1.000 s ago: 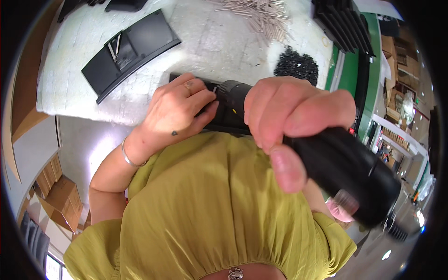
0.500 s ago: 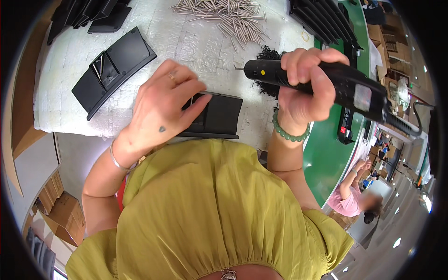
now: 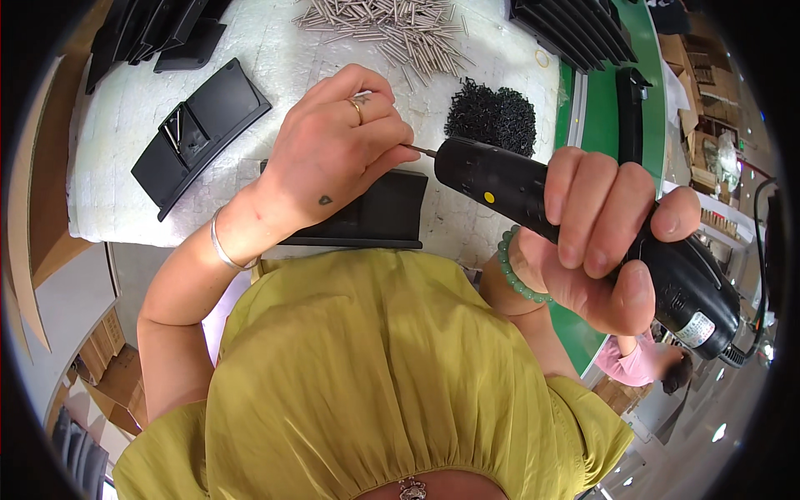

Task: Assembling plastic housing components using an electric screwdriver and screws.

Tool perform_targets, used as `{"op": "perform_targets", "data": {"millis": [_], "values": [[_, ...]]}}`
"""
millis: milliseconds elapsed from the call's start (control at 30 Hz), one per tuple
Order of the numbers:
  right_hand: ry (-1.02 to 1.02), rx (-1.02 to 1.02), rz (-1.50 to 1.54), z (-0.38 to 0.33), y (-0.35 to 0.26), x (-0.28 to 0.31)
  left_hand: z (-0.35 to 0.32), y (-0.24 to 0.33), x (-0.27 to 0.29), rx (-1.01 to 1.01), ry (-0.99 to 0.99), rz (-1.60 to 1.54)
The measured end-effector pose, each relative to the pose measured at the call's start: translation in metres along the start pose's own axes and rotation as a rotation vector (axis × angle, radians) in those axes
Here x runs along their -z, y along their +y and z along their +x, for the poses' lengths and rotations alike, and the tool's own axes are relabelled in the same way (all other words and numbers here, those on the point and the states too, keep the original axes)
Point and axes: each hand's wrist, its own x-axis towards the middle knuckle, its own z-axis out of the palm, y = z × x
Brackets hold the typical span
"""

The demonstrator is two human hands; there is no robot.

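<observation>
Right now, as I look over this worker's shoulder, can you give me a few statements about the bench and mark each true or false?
1. The right hand grips a black electric screwdriver. True.
2. The left hand is at the screwdriver's bit, over a flat black plastic part. True.
3. The pile of black screws lies on the green strip. False: it lies on the white padded bench top, beside the strip.
4. The metal pins are stacked in a box. False: they lie loose in a heap on the bench.
5. The right wrist wears a green bead bracelet. True.
</observation>
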Motion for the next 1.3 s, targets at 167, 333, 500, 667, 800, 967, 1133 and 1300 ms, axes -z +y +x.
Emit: {"op": "perform_targets", "data": {"millis": [167, 333, 500, 667, 800, 967, 1133, 1300], "values": [[-0.007, -0.007, 0.017, 0.0, -0.004, 0.003, 0.0, 0.001, 0.003, -0.012, 0.01, -0.053], [-0.042, -0.022, 0.038, -0.002, -0.005, 0.004, -0.001, 0.0, -0.002, -0.073, 0.006, -0.072], [-0.018, 0.037, -0.08, -0.01, -0.003, -0.002, 0.005, 0.001, -0.006, -0.052, -0.06, -0.076], [0.127, 0.072, -0.066, -0.016, 0.006, 0.011, 0.04, -0.033, -0.008, -0.084, -0.062, 0.131], [0.14, 0.129, -0.022, -0.016, 0.006, 0.017, 0.055, -0.058, -0.022, -0.279, -0.273, 0.34], [0.128, 0.123, -0.02, -0.02, 0.004, 0.018, 0.056, -0.059, -0.022, -0.377, -0.402, 0.404], [0.118, 0.101, -0.019, -0.023, -0.001, 0.016, 0.029, -0.024, 0.009, -0.163, -0.267, 0.174], [0.081, 0.021, -0.031, -0.024, -0.003, 0.0, -0.026, 0.002, 0.029, 0.226, -0.105, -0.198]]}}
